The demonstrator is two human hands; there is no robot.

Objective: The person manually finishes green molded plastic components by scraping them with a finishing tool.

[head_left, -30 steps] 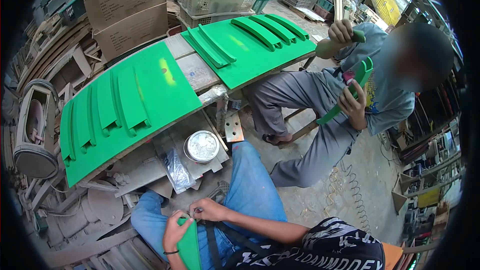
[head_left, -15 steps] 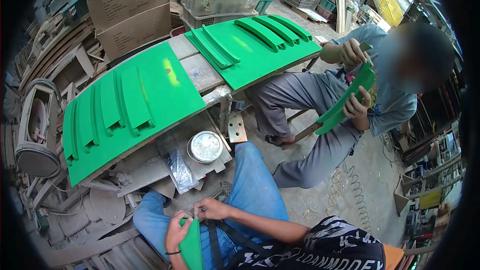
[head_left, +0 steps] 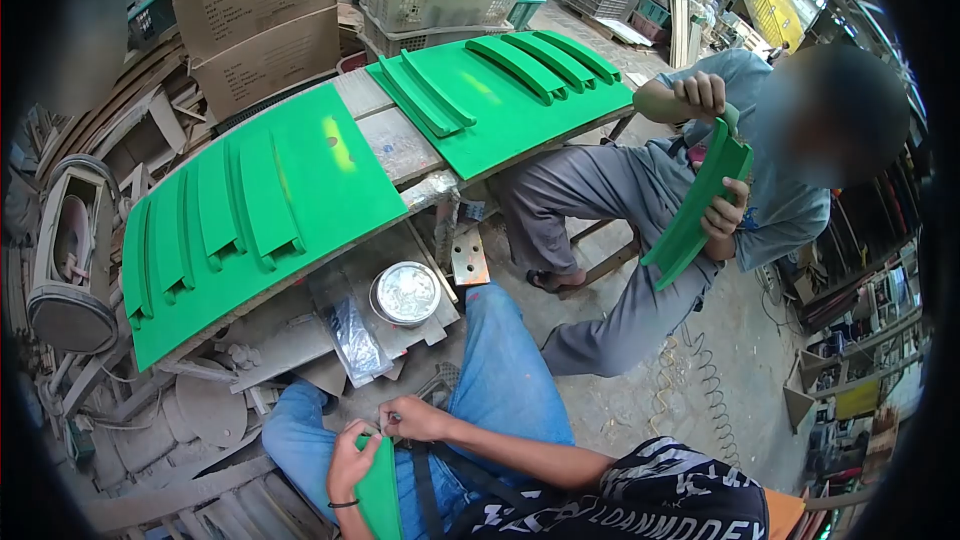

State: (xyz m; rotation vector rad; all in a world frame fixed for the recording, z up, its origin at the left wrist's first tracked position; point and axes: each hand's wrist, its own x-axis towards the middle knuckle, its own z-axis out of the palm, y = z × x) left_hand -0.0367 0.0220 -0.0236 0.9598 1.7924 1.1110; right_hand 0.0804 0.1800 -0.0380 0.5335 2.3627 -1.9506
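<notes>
My left hand (head_left: pixel 352 455), with a dark band at its wrist, is closed around the upper end of a green curved panel (head_left: pixel 380 496) that lies over my lap. Right beside it, my right hand (head_left: pixel 412 420) is pinched at the panel's end; whatever its fingers hold is too small to make out. On the bench, a green board (head_left: pixel 330 175) carries several green curved strips (head_left: pixel 218 202). A second green board (head_left: pixel 500 130) behind it has more such strips on it.
Across from me sits a person whose hands (head_left: pixel 722 210) hold another green curved piece (head_left: pixel 705 202). A paint-smeared can (head_left: pixel 408 293) and a plastic bag (head_left: pixel 357 340) rest on the low shelf. Cardboard boxes (head_left: pixel 262 50) and plastic crates (head_left: pixel 440 0) stand behind the bench.
My hands stay at the panel's end, with only a slight shift. The other person's green piece has turned and come down a little, and that person's upper hand has shifted.
</notes>
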